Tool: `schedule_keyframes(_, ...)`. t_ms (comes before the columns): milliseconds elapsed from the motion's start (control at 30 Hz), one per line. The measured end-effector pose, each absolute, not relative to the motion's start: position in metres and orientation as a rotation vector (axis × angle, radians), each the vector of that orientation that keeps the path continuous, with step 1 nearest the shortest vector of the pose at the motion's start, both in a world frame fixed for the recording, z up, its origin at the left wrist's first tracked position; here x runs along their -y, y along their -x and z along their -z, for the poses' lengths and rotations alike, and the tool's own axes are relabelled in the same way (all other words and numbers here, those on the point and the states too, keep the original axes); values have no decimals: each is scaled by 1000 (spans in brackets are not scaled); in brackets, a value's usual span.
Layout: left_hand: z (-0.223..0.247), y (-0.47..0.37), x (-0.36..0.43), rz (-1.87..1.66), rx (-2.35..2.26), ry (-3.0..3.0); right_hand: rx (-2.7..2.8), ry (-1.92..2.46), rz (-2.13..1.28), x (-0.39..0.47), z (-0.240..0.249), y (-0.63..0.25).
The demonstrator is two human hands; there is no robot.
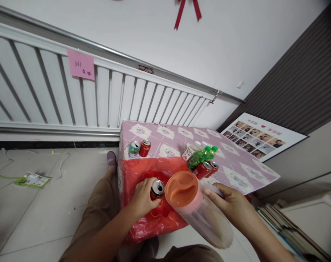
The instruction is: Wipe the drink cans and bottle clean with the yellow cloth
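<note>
A dark can with an opened silver top is in my left hand, over a red plastic bag spread on the table's near end. My right hand grips the handle of a clear pitcher with an orange lid. The pitcher is tilted, its lid close beside the can; a little yellowish liquid seems to lie near its bottom. Something red with a wavy rim lies under the can. Whether anything flows between pitcher and can is not visible.
A green can and a red can stand at the table's left. Green bottles and red cans are grouped behind the pitcher on the patterned cloth. A radiator runs along the wall; a power strip lies on the floor.
</note>
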State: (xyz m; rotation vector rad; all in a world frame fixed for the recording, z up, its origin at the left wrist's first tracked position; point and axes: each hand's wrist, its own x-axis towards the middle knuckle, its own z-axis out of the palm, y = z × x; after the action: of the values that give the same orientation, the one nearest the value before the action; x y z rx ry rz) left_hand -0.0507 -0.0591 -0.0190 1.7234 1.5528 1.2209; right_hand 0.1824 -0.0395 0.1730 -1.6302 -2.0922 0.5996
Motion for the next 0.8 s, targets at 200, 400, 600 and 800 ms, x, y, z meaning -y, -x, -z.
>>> schedule_keyframes(200, 18, 51, 59, -1216, -1575, -1746, 2219, 1684, -511, 40, -186, -174)
schedule_keyframes(400, 19, 52, 59, -1224, -1577, -1766, 2313, 1650, -479, 34, -188, -173)
schedule_keyframes(600, 20, 51, 58, -1218, -1587, -1776, 2318, 1594, -509, 29, -188, -171)
schedule_keyframes(800, 18, 53, 57, -1191, -1577, -1781, 2326, 1563, -438, 27, -187, -166)
